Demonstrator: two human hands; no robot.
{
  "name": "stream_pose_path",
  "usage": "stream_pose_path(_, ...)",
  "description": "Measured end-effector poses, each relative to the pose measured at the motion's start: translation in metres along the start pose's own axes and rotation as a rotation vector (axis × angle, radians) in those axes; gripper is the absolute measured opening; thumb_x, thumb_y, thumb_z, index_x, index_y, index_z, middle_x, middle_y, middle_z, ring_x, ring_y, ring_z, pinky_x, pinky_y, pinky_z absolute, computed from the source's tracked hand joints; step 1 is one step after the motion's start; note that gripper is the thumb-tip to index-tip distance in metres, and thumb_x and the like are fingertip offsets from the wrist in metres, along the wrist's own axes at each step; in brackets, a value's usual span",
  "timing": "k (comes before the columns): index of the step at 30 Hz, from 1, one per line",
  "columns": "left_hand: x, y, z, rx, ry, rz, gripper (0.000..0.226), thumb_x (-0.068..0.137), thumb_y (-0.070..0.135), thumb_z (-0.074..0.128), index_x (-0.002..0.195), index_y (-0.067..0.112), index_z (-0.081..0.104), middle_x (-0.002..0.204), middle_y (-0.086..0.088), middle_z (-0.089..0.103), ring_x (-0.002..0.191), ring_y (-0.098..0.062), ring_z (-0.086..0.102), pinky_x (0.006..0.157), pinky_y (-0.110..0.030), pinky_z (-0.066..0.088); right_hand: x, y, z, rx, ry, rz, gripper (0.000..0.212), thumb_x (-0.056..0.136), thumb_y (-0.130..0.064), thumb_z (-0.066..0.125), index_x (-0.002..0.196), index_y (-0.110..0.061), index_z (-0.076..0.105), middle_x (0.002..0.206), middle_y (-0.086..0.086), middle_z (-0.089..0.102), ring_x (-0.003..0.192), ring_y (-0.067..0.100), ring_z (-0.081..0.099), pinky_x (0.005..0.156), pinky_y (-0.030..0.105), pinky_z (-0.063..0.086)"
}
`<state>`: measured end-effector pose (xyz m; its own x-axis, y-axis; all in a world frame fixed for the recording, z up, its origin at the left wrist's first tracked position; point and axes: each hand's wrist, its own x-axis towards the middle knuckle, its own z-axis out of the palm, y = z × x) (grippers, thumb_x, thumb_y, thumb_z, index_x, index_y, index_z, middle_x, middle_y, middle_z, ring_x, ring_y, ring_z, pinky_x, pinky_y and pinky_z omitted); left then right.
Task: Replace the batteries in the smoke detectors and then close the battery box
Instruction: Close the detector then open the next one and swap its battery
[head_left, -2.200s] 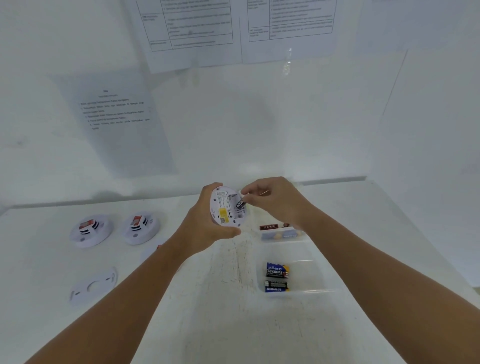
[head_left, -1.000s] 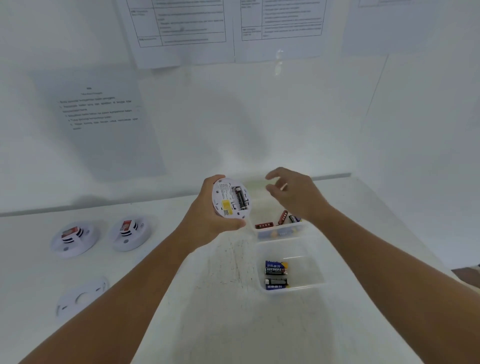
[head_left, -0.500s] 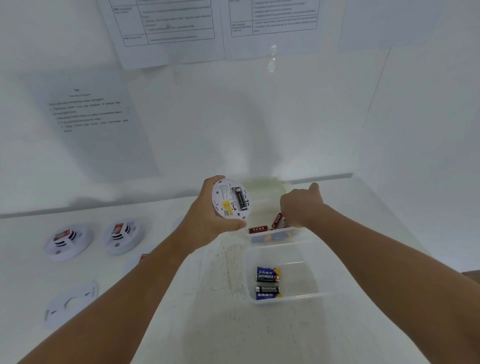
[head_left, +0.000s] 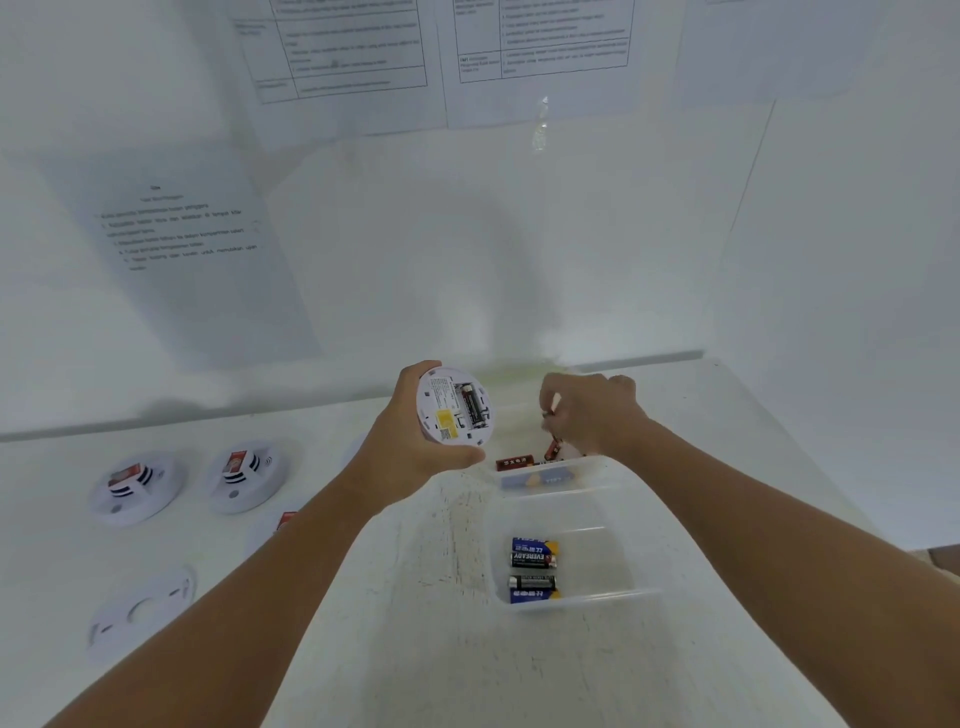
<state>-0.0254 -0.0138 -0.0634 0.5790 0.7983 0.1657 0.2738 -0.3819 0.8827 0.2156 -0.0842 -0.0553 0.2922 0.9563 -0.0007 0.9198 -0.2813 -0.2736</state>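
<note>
Right hand (head_left: 592, 415): your fingers pinch a red battery (head_left: 554, 446) over the far battery box (head_left: 558, 475) | Left hand (head_left: 415, 441): grips smoke detector (head_left: 453, 405), open back toward you, one cell seated, long axis running away from you | Relation: detector lies just left of your right hand, toward the bench's back edge.

Black battery (head_left: 533, 559) in the near clear tray (head_left: 613, 597): "EVEREADY", printed upside down. Wall sheets (head_left: 176, 228), detector label (head_left: 445, 419), red battery (head_left: 514, 462): print blurred, probably unreadable.
</note>
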Motion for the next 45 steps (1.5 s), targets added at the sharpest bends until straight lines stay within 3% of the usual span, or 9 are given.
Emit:
stream_pose_path(3,-0.002,-0.003,-0.003,-0.014,-0.006,-0.006,0.104,0.064,0.016,0.098,0.145,0.035,0.035,0.129,0.013,0.059,0.118,-0.01,0.062,0.094,-0.032,0.06,-0.011,-0.02,-0.011,0.548,0.118,0.002,0.006,0.096,-0.025,0.064,0.101,-0.026,0.063,0.086,-0.007,0.075,0.069,0.006,0.066,0.063,0.017,0.046)
stream_pose_path(6,-0.005,-0.006,-0.005,-0.016,-0.017,-0.012,0.106,0.059,0.024,0.098,0.145,0.035,0.036,0.128,0.012,0.06,0.119,-0.014,0.063,0.095,-0.039,0.06,-0.019,-0.047,-0.016,0.689,0.144,-0.067,0.012,0.095,-0.026,0.068,0.107,-0.026,0.072,0.089,-0.011,0.076,0.065,0.0,0.068,0.053,0.004,0.039)
stream_pose_path(10,-0.011,-0.011,-0.012,-0.029,-0.01,-0.001,0.104,0.062,0.013,0.098,0.145,0.029,0.036,0.129,0.006,0.061,0.116,-0.02,0.066,0.093,-0.041,0.061,-0.025,-0.078,-0.004,0.688,0.093,-0.126,0.015,0.091,-0.03,0.074,0.106,-0.027,0.074,0.091,-0.01,0.076,0.076,0.006,0.071,0.059,0.021,0.054)
stream_pose_path(16,-0.026,-0.014,-0.031,-0.033,0.048,-0.001,0.102,0.061,0.01,0.097,0.142,0.029,0.038,0.125,0.005,0.065,0.111,-0.021,0.068,0.092,-0.042,0.061,-0.03,-0.108,0.014,0.599,0.176,-0.229,0.01,0.087,-0.031,0.078,0.093,-0.024,0.081,0.089,-0.012,0.076,0.082,0.001,0.068,0.072,0.016,0.051)
stream_pose_path(19,-0.037,-0.017,-0.044,-0.057,0.106,-0.023,0.103,0.057,0.015,0.097,0.141,0.028,0.04,0.125,0.003,0.065,0.112,-0.021,0.068,0.092,-0.04,0.061,-0.035,-0.12,0.016,0.515,0.134,-0.322,0.017,0.093,-0.035,0.072,0.104,-0.027,0.082,0.094,-0.014,0.071,0.083,0.001,0.064,0.073,0.011,0.043)
stream_pose_path(25,-0.066,-0.014,-0.077,-0.076,0.076,-0.056,0.095,0.065,-0.011,0.09,0.14,0.019,0.041,0.124,0.0,0.062,0.107,-0.007,0.068,0.079,-0.025,0.06,-0.037,-0.134,0.007,0.388,-0.171,-0.516,0.037,0.095,-0.024,0.072,0.132,-0.027,0.07,0.11,-0.012,0.062,0.102,0.005,0.062,0.09,0.016,0.047)
stream_pose_path(32,-0.091,-0.006,-0.093,0.044,0.006,-0.074,0.095,0.065,-0.007,0.092,0.14,0.02,0.04,0.122,-0.002,0.06,0.103,0.003,0.065,0.076,-0.021,0.058,-0.039,-0.157,0.019,0.643,-0.146,-0.451,0.04,0.073,-0.009,0.089,0.105,-0.022,0.069,0.097,-0.005,0.071,0.088,0.013,0.07,0.072,0.02,0.052)
stream_pose_path(40,-0.113,0.005,-0.096,0.139,0.013,-0.093,0.099,0.062,0.001,0.096,0.14,0.027,0.041,0.124,0.007,0.056,0.108,0.01,0.056,0.082,-0.017,0.056,-0.045,-0.17,0.009,0.618,-0.207,-0.356,0.086,0.054,-0.019,0.101,0.117,-0.025,0.043,0.102,0.006,0.063,0.091,0.024,0.068,0.067,0.034,0.056)
stream_pose_path(45,-0.134,0.003,-0.107,0.066,0.063,-0.13,0.1,0.057,0.011,0.097,0.138,0.033,0.042,0.13,0.003,0.055,0.119,-0.014,0.061,0.09,-0.036,0.062,-0.048,-0.186,0.006,0.62,-0.259,-0.353,0.093,0.052,-0.023,0.103,0.122,-0.026,0.042,0.102,0.002,0.058,0.089,0.018,0.061,0.064,0.029,0.046)
